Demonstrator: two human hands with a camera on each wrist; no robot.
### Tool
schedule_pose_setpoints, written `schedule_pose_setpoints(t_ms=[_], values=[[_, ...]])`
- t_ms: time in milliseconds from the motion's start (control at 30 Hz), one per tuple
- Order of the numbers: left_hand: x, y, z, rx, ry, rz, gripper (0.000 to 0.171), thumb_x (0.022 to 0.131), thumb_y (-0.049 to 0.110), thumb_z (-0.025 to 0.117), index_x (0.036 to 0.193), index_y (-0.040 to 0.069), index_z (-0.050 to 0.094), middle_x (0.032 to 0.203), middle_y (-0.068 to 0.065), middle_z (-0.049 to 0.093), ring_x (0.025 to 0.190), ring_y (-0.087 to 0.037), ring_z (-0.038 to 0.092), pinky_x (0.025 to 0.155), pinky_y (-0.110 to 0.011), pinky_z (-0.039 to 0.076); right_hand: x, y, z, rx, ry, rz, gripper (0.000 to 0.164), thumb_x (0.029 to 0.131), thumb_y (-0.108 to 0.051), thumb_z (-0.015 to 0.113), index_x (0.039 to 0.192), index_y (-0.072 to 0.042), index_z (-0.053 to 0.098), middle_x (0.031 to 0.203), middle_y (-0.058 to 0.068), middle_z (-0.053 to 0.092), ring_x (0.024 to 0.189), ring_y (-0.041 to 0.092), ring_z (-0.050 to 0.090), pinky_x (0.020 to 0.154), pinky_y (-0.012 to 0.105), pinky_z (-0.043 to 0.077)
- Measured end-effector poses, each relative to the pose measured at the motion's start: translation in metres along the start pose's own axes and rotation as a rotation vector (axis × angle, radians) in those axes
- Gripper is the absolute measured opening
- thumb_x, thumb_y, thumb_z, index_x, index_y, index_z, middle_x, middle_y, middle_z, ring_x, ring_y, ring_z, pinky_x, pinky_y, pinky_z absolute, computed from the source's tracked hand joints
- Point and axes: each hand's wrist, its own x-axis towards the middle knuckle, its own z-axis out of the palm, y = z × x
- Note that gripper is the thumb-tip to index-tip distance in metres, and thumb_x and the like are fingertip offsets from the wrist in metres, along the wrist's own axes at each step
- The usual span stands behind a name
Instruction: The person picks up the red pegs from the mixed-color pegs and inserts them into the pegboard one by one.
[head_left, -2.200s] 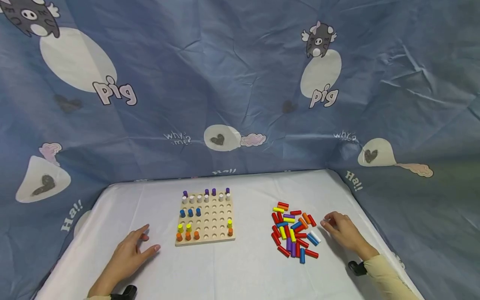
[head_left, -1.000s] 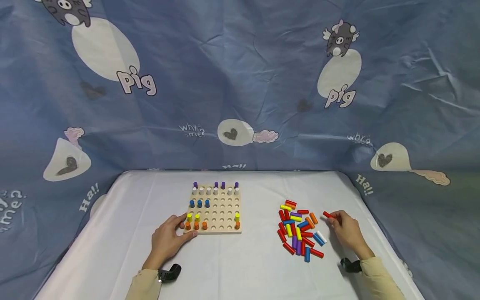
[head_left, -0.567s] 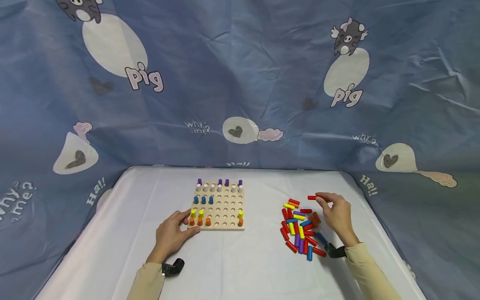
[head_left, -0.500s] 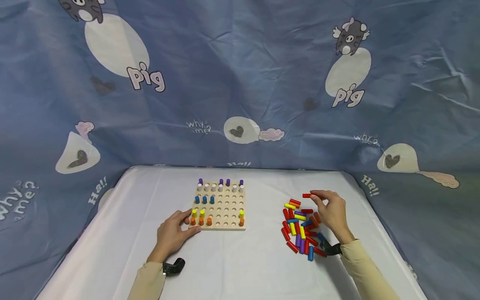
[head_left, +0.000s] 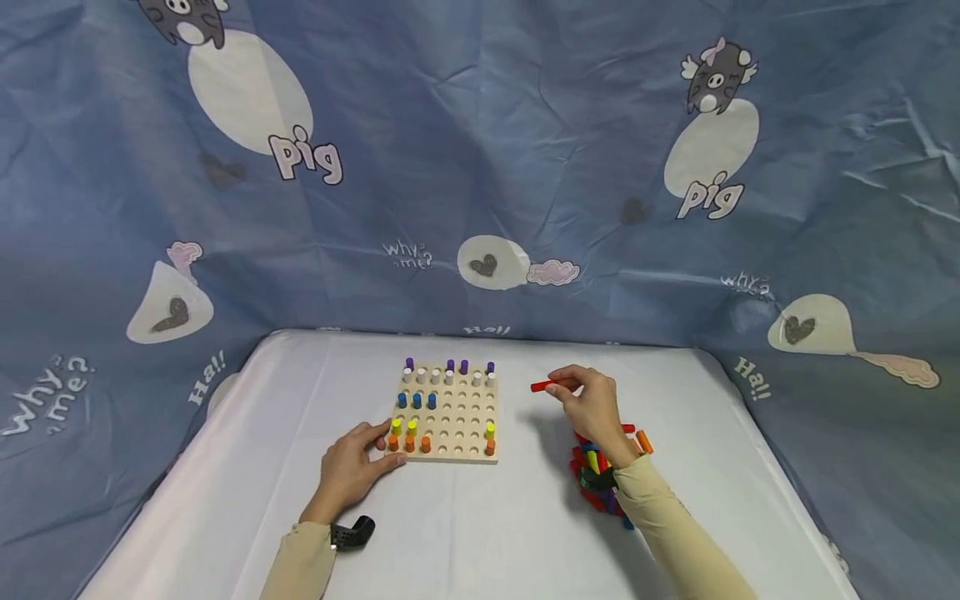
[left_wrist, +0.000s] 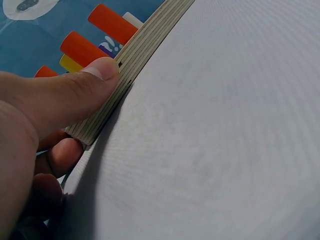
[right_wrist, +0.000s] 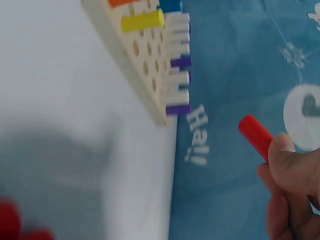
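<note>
My left hand (head_left: pixel 351 467) grips the near left corner of a wooden pegboard (head_left: pixel 457 437), thumb on its front edge and fingers round the left side. The left wrist view shows the thumb pressing the layered edge of the board (left_wrist: pixel 145 40). Purple, white, blue, yellow and orange pegs stand upright in some of its holes. Between thumb and fingers, my right hand (head_left: pixel 592 404) pinches a red peg (head_left: pixel 540 386) in the air, right of the board. One end of the red peg (right_wrist: pixel 255 136) sticks out past the fingertips in the right wrist view.
A pile of loose coloured pegs (head_left: pixel 592 460) lies on the white tablecloth (head_left: pixel 480 533), partly hidden under my right forearm. A blue printed curtain (head_left: pixel 480 167) hangs behind and beside the table. Black wrist cameras (head_left: pixel 352 533) sit on both wrists.
My left hand has moved right and taken hold of the board's corner. My right hand has picked up a red peg, lifted it and carried it left towards the board. The head view has shifted slightly.
</note>
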Motion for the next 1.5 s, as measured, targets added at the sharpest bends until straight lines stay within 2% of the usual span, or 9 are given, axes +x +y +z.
schedule_pose_setpoints(t_ms=[233, 367, 500, 667, 900, 1133, 1300, 1500], values=[[-0.001, -0.003, -0.001, 0.003, 0.022, 0.02, 0.072, 0.08, 0.043, 0.093, 0.14, 0.011, 0.07, 0.084, 0.009, 0.053, 0.065, -0.009, 0.038, 0.061, -0.027, 0.03, 0.009, -0.024, 0.041, 0.048, -0.077, -0.038, 0.009, 0.085, -0.013, 0.09, 0.093, -0.012, 0.085, 0.077, 0.0, 0.077, 0.073, 0.015, 0.061, 0.066, 0.029, 0.041], [-0.001, -0.004, 0.0, -0.011, 0.032, 0.017, 0.071, 0.079, 0.043, 0.093, 0.139, 0.013, 0.071, 0.083, 0.01, 0.054, 0.064, -0.008, 0.039, 0.061, -0.027, 0.03, 0.01, -0.035, 0.065, 0.059, -0.102, -0.104, 0.008, 0.083, -0.012, 0.091, 0.09, -0.013, 0.086, 0.077, -0.001, 0.076, 0.071, 0.013, 0.059, 0.064, 0.027, 0.042], [-0.001, -0.004, 0.001, -0.033, 0.036, 0.011, 0.07, 0.079, 0.042, 0.094, 0.138, 0.012, 0.072, 0.083, 0.011, 0.055, 0.063, -0.007, 0.039, 0.061, -0.027, 0.03, 0.009, -0.045, 0.085, 0.068, -0.124, -0.178, 0.009, 0.08, -0.009, 0.093, 0.086, -0.01, 0.086, 0.078, 0.001, 0.076, 0.069, 0.014, 0.061, 0.061, 0.024, 0.045], [-0.002, -0.005, 0.001, -0.048, 0.044, 0.011, 0.069, 0.078, 0.042, 0.094, 0.137, 0.013, 0.073, 0.082, 0.012, 0.055, 0.062, -0.006, 0.039, 0.06, -0.026, 0.03, 0.011, -0.061, 0.106, 0.086, -0.162, -0.2, 0.009, 0.078, -0.007, 0.093, 0.083, -0.009, 0.086, 0.079, 0.003, 0.078, 0.071, 0.015, 0.063, 0.062, 0.022, 0.048], [-0.002, -0.004, 0.0, -0.063, 0.061, 0.02, 0.067, 0.077, 0.041, 0.095, 0.134, 0.012, 0.075, 0.08, 0.011, 0.057, 0.061, -0.004, 0.039, 0.059, -0.026, 0.031, 0.014, -0.082, 0.129, 0.053, -0.243, -0.243, 0.009, 0.08, -0.014, 0.093, 0.085, -0.01, 0.086, 0.079, 0.002, 0.08, 0.074, 0.016, 0.063, 0.068, 0.023, 0.046], [0.001, -0.001, -0.001, -0.072, 0.05, 0.027, 0.067, 0.078, 0.04, 0.095, 0.134, 0.012, 0.075, 0.08, 0.009, 0.057, 0.061, -0.006, 0.039, 0.059, -0.026, 0.031, 0.016, -0.092, 0.15, 0.057, -0.338, -0.253, 0.005, 0.085, -0.014, 0.091, 0.085, -0.013, 0.086, 0.08, -0.002, 0.08, 0.073, 0.01, 0.068, 0.067, 0.019, 0.049], [-0.001, 0.0, -0.002, -0.076, 0.051, 0.012, 0.066, 0.078, 0.041, 0.094, 0.134, 0.012, 0.075, 0.079, 0.007, 0.055, 0.061, -0.006, 0.038, 0.059, -0.026, 0.03, 0.013, -0.094, 0.163, 0.036, -0.369, -0.264, 0.004, 0.089, -0.012, 0.087, 0.086, -0.014, 0.086, 0.085, -0.003, 0.081, 0.076, 0.007, 0.07, 0.07, 0.019, 0.052], [-0.002, -0.001, -0.002, -0.075, 0.051, 0.011, 0.066, 0.077, 0.041, 0.095, 0.133, 0.012, 0.076, 0.078, 0.007, 0.055, 0.06, -0.005, 0.037, 0.058, -0.025, 0.03, 0.009, -0.096, 0.177, -0.03, -0.372, -0.3, 0.005, 0.089, -0.012, 0.086, 0.086, -0.015, 0.086, 0.082, -0.005, 0.08, 0.076, 0.007, 0.067, 0.07, 0.018, 0.048]])
